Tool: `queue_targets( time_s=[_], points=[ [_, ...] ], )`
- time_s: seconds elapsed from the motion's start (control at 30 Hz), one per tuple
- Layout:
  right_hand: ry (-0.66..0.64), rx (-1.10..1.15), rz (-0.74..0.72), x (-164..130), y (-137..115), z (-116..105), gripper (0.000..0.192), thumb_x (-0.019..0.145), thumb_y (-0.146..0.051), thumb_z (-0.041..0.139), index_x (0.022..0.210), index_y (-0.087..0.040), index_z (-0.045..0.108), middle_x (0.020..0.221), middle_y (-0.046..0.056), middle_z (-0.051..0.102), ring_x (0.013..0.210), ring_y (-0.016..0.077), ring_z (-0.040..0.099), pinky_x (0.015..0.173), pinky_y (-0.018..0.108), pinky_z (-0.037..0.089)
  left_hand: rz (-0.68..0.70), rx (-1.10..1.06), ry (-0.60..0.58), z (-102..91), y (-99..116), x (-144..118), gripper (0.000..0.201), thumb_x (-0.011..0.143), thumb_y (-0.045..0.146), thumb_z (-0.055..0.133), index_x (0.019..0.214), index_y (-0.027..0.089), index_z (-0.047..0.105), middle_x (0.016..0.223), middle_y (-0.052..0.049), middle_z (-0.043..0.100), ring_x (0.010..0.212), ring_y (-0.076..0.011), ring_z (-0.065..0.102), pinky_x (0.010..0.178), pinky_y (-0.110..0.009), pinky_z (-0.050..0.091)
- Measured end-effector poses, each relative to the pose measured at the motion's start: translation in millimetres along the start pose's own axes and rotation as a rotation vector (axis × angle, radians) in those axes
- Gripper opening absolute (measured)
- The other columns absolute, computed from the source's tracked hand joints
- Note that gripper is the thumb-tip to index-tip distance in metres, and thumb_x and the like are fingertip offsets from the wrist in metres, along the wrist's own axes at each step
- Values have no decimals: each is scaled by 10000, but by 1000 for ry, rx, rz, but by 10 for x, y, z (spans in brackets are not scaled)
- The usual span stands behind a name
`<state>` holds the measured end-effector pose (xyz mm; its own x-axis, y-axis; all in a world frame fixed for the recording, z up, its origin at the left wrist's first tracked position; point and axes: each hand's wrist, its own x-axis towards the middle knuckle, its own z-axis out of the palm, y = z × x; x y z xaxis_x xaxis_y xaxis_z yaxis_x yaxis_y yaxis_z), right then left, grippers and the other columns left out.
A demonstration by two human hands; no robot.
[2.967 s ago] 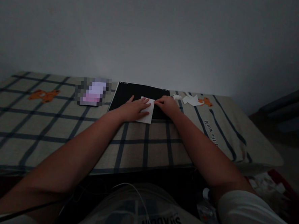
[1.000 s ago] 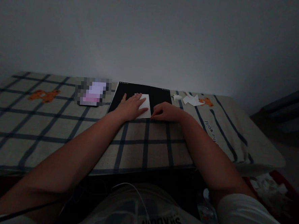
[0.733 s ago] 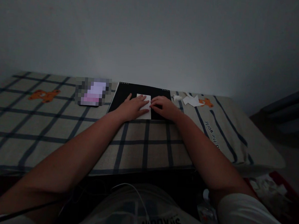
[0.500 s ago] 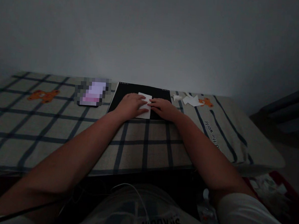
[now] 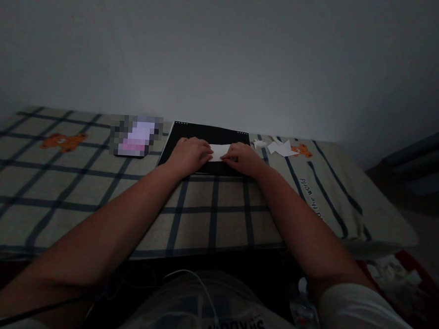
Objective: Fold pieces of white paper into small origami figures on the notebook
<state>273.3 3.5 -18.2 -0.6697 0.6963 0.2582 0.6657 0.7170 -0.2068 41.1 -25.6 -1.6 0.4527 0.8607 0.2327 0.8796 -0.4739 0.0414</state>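
Note:
A piece of white paper (image 5: pixel 219 152) lies crosswise between my hands, over a black pad (image 5: pixel 184 132) with punched holes along its far edge. My left hand (image 5: pixel 192 155) is closed on the paper's left end, fingertips and thumb together. At the right end, my right hand (image 5: pixel 243 158) pinches the paper between thumb and fingers. The paper's ends are hidden under my fingers.
A phone (image 5: pixel 135 137) with a blurred screen rests left of the pad. Right of it lie a crumpled white scrap (image 5: pixel 259 144) and a folded white paper piece (image 5: pixel 282 148). A checked cloth (image 5: pixel 128 193) covers the table, and a wall (image 5: pixel 226 60) rises behind.
The white paper has turned from lengthwise to crosswise. My fingers, spread flat on it before, are now closed at its two ends.

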Motion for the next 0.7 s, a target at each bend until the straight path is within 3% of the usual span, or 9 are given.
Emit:
queue_targets(
  time_s=[0.13, 0.3, 0.4, 0.7],
  points=[
    [33, 4, 33, -9, 26, 11, 230, 962, -297, 630, 1074, -236, 821, 1102, 102, 727, 1069, 283, 618, 925, 437, 447, -47, 12, 18, 39, -26, 0, 442, 1012, 406, 589, 1416, 239, 647, 1489, -82, 623, 1343, -311, 559, 1009, -446, 447],
    [77, 9, 105, -24, 113, 103, 482, 968, -334, 612, 1434, -210, 638, 1460, 141, 621, 1327, 319, 557, 1073, 504, 442, -63, 17, -26, 51, -29, 13, 503, 1030, 419, 565, 1500, 240, 562, 1491, -86, 625, 1352, -297, 562, 1051, -423, 447],
    [49, 4, 145, -23, 142, 144, 588, 988, -351, 582, 1553, -205, 508, 1577, 129, 538, 1433, 309, 494, 1150, 525, 407, -43, 17, -33, 46, -25, 16, 517, 1035, 407, 558, 1527, 248, 531, 1491, -81, 625, 1356, -286, 561, 1061, -411, 446],
    [10, -121, 221, -20, 82, 70, 559, 1023, -314, 503, 1570, -199, 487, 1497, 147, 588, 1327, 339, 540, 1085, 521, 443, -36, -14, -51, 44, -36, 20, 566, 1027, 398, 568, 1559, 221, 488, 1526, -83, 595, 1381, -284, 539, 1121, -404, 426]
  ],
)
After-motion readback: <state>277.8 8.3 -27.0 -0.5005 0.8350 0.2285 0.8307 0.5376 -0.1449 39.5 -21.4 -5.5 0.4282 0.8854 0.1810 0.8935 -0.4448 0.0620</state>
